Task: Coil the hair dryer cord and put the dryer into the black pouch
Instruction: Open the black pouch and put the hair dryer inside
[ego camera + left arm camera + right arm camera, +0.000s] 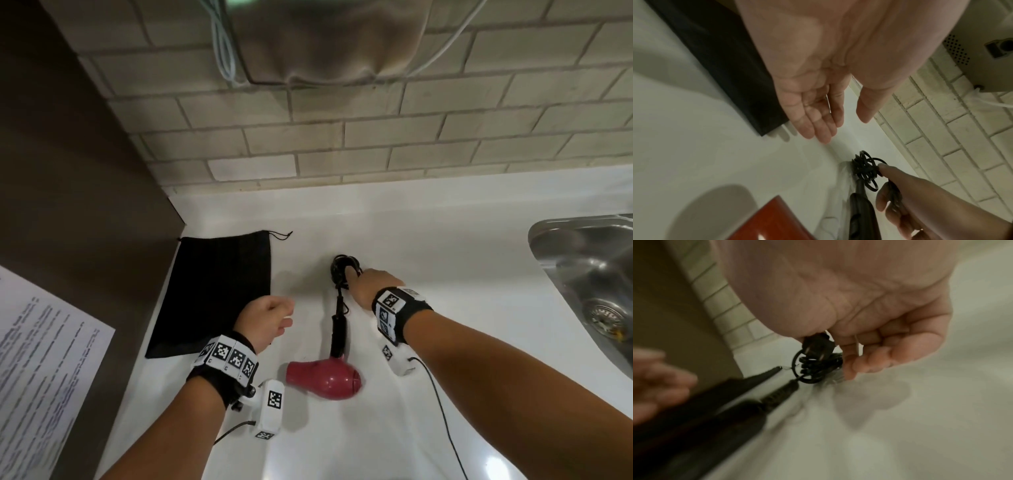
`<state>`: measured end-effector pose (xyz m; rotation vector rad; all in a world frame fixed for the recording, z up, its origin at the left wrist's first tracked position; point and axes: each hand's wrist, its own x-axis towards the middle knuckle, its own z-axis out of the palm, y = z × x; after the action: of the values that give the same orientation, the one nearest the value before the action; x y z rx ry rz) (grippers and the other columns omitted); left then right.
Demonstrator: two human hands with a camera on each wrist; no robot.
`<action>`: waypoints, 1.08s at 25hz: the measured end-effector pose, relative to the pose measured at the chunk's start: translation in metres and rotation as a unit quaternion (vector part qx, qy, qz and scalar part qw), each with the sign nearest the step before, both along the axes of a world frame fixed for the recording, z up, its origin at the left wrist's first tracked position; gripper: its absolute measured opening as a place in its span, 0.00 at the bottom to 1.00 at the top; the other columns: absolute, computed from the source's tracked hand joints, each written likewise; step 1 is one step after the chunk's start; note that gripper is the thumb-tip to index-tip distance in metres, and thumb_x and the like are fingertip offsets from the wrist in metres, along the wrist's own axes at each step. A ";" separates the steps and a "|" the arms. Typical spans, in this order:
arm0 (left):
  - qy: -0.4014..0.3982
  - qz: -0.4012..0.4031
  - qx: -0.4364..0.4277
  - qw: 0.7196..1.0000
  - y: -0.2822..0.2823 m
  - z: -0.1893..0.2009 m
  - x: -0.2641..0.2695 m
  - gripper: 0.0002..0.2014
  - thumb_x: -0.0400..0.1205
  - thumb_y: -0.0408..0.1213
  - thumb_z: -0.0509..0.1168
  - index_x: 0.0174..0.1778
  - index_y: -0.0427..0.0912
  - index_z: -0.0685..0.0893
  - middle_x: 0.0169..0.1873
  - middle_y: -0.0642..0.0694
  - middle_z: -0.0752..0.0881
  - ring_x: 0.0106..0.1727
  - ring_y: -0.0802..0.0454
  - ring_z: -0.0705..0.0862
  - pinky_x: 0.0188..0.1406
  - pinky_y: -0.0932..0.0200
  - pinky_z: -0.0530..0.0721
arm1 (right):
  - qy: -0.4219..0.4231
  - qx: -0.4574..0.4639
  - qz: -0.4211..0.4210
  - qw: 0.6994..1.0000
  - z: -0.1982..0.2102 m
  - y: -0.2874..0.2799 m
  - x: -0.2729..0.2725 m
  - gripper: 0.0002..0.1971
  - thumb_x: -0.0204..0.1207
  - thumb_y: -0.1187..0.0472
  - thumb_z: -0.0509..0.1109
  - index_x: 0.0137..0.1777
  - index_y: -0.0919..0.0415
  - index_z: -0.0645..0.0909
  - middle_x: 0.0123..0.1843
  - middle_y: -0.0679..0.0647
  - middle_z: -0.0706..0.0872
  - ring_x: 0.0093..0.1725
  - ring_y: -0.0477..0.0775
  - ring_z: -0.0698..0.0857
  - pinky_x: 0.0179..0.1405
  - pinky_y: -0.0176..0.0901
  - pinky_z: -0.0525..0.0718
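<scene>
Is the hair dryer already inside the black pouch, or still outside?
Outside. The hair dryer lies on the counter beside the flat pouch.

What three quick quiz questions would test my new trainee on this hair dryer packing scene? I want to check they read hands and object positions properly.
1. True or false: the hair dryer is already inside the black pouch.
2. Which hand grips the coiled cord? A) left hand B) right hand C) both
3. Fill in: the pouch lies flat on the white ___.

Key: 1. False, it lies on the counter beside the pouch. 2. B; the left hand is open and holds nothing. 3. counter.
</scene>
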<state>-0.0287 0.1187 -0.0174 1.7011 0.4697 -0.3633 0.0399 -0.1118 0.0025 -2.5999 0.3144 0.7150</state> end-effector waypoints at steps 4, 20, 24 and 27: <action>-0.002 0.000 0.039 0.999 0.008 -0.008 0.001 0.08 0.85 0.43 0.70 0.50 0.42 0.88 0.47 0.44 0.90 0.48 0.46 0.91 0.50 0.49 0.87 | -0.062 -0.120 0.096 0.986 -0.007 -0.009 -0.003 0.37 0.87 0.32 0.40 0.76 0.55 0.77 0.63 0.60 0.89 0.60 0.65 0.88 0.54 0.54 0.83; -0.036 -0.081 0.463 0.882 0.104 0.032 0.141 0.15 0.87 0.35 0.58 0.48 0.33 0.89 0.51 0.32 0.90 0.52 0.33 0.88 0.50 0.49 0.85 | -0.135 -0.036 0.129 0.982 0.064 -0.018 -0.065 0.25 0.84 0.30 0.53 0.50 0.52 0.73 0.43 0.49 0.85 0.44 0.57 0.85 0.41 0.49 0.82; -0.031 -0.125 0.459 0.879 0.121 0.003 0.156 0.24 0.87 0.32 0.56 0.82 0.41 0.74 0.79 0.34 0.78 0.76 0.33 0.80 0.75 0.45 0.77 | -0.113 -0.016 0.169 0.979 0.063 -0.015 -0.098 0.20 0.86 0.34 0.56 0.52 0.50 0.75 0.40 0.45 0.83 0.44 0.52 0.84 0.43 0.48 0.81; -0.007 -0.143 0.506 0.851 0.129 -0.017 0.164 0.33 0.86 0.32 0.60 0.89 0.47 0.63 0.79 0.31 0.76 0.73 0.30 0.82 0.69 0.43 0.81 | -0.095 -0.008 0.195 0.976 0.054 -0.015 -0.110 0.16 0.86 0.35 0.57 0.54 0.46 0.74 0.41 0.42 0.82 0.43 0.47 0.83 0.41 0.41 0.78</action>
<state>0.1352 0.2474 -0.0347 2.8255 0.4175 -0.3325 -0.0699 -0.1263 0.0566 -2.7478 -0.2583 0.5788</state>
